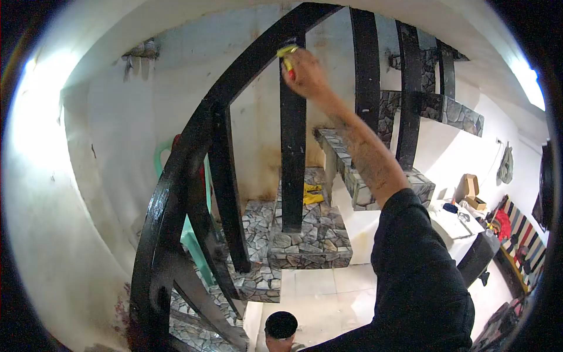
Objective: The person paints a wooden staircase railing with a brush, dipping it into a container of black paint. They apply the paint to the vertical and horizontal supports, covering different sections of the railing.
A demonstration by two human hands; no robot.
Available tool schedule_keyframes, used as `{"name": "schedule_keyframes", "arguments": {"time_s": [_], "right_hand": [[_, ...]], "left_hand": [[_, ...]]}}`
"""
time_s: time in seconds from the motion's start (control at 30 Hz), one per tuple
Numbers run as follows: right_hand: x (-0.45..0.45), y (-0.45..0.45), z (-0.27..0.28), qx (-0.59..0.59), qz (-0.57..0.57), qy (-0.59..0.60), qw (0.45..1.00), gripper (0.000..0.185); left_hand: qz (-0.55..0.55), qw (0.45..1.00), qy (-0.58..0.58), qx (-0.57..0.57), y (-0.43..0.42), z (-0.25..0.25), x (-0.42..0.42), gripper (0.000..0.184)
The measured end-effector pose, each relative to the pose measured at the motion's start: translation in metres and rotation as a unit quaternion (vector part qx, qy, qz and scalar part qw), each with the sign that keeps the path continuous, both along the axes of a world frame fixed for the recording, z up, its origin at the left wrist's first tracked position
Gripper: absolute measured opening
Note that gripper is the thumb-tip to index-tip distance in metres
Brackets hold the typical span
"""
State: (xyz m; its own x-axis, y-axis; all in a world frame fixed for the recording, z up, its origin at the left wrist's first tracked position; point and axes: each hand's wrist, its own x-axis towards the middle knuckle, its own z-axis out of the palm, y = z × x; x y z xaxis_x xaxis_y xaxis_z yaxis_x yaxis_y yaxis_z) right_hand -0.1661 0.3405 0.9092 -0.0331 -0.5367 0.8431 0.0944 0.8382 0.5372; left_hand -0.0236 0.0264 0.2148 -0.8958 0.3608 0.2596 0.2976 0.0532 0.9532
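My right hand (309, 75) is raised at the top of the curved black handrail (234, 82), with its fingers closed around a paintbrush (288, 63) with a yellow and red handle. The brush head meets the rail near the top of a black baluster (292, 141); its bristles are hard to make out. At the bottom edge, my left hand (274, 345) is only partly in view, wrapped round a small container of black paint (281, 324). A glossy sheen shows on the lower rail.
Stone-patterned stair steps (311, 237) run behind the balusters. Yellow cloth or gloves (312, 194) lie on one step. A green plastic chair (196, 249) stands behind the railing. At right are a white table (454, 226), an open cardboard box (471, 192) and a striped bench (522, 237).
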Motion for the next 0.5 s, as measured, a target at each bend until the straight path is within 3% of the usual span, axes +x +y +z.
{"name": "schedule_keyframes", "arguments": {"time_s": [0.1,0.2,0.3,0.33,0.4,0.47,0.5], "right_hand": [[0.000,-0.025,-0.032,0.045,0.106,-0.053,0.992,0.034],[0.022,-0.041,-0.025,0.001,0.114,-0.166,0.980,0.028],[0.034,-0.028,0.010,0.069,0.148,-0.013,0.986,0.024],[0.034,-0.020,0.020,-0.019,0.220,-0.029,0.975,0.023],[0.041,-0.010,0.029,-0.060,0.218,-0.014,0.974,0.022],[0.052,-0.005,0.035,0.040,0.076,0.049,0.995,0.022],[0.043,-0.004,0.027,0.027,0.057,0.046,0.997,0.023]], "left_hand": [[0.001,1.000,-0.003,0.003,0.000,0.001,0.000,0.069],[-0.001,1.000,-0.006,0.004,-0.002,0.006,-0.001,0.070],[0.009,1.000,-0.005,0.004,-0.003,0.010,0.000,0.071],[0.014,1.000,-0.001,-0.002,-0.005,0.014,0.003,0.071],[0.016,1.000,-0.005,0.000,-0.009,0.021,0.007,0.071],[-0.023,0.995,-0.069,0.067,-0.006,0.013,0.005,0.077],[-0.015,0.997,-0.053,0.062,-0.004,0.005,0.001,0.076]]}}
